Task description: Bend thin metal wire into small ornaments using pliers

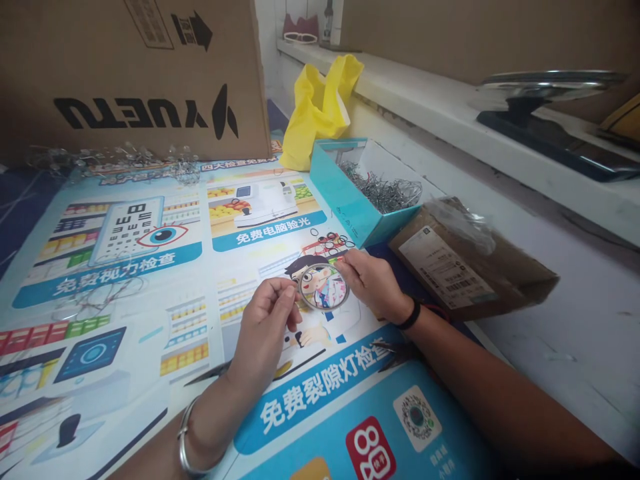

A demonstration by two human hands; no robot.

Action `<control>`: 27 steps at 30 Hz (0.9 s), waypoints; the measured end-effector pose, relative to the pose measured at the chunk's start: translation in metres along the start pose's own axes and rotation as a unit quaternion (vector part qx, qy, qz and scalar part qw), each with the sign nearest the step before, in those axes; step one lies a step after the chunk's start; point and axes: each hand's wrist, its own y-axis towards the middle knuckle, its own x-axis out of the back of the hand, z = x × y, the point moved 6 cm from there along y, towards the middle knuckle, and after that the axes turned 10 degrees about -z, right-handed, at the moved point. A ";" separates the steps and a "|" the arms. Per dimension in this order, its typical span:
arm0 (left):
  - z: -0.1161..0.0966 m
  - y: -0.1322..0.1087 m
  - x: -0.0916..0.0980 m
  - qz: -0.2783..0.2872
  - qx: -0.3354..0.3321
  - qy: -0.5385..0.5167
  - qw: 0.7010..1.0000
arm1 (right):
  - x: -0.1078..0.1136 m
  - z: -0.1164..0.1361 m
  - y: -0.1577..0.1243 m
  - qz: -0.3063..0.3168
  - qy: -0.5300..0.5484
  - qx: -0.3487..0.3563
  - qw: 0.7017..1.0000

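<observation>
A round, see-through lens with a thin rim (pixel 325 287) is held upright between my two hands, above the printed poster (pixel 215 320). My left hand (pixel 270 307) pinches its left edge with thumb and fingertips. At the upper right edge, my right hand (pixel 373 280) grips it with thumb and bent forefinger. Several small dark and red rings (pixel 333 243) lie on the poster just beyond the lens. Dark pointed tool tips (pixel 393 355) show beside my right forearm, which hides part of them. Another thin pointed tip (pixel 207 375) sticks out by my left wrist.
A teal box (pixel 340 200) holds a tangle of thin metal wire pieces (pixel 383 190). To its right is a brown package (pixel 450 267); behind it, a yellow bag (pixel 317 113). A large carton (pixel 150 80) stands at the back left, with transparent wiry pieces (pixel 135 157) before it.
</observation>
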 end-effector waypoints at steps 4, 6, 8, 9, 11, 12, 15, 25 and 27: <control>0.000 0.000 0.000 0.003 0.000 0.006 1.000 | -0.001 -0.001 0.000 0.010 -0.001 -0.009 1.000; 0.000 -0.001 0.000 0.003 -0.002 0.009 1.000 | -0.001 -0.002 0.000 0.013 -0.002 -0.011 1.000; 0.000 -0.001 0.000 0.003 -0.002 0.009 1.000 | -0.002 -0.002 0.000 0.014 -0.003 -0.010 1.000; 0.000 -0.001 0.000 0.002 -0.001 0.008 1.000 | -0.002 -0.002 -0.001 0.013 -0.003 -0.008 1.000; 0.000 -0.001 0.000 0.002 0.002 0.007 1.000 | -0.002 -0.002 -0.001 0.013 -0.001 -0.004 1.000; 0.001 -0.001 0.000 0.002 0.004 0.008 1.000 | -0.003 -0.003 -0.001 0.013 0.001 -0.004 1.000; 0.001 -0.001 0.000 0.002 0.004 0.012 1.000 | -0.004 -0.005 -0.001 0.019 0.012 -0.023 0.999; 0.000 -0.001 0.000 0.003 0.004 0.018 1.000 | -0.009 -0.017 0.004 0.096 0.050 -0.112 0.988; 0.001 -0.001 0.000 0.001 0.005 0.020 1.000 | -0.010 -0.018 0.005 0.107 0.055 -0.116 0.986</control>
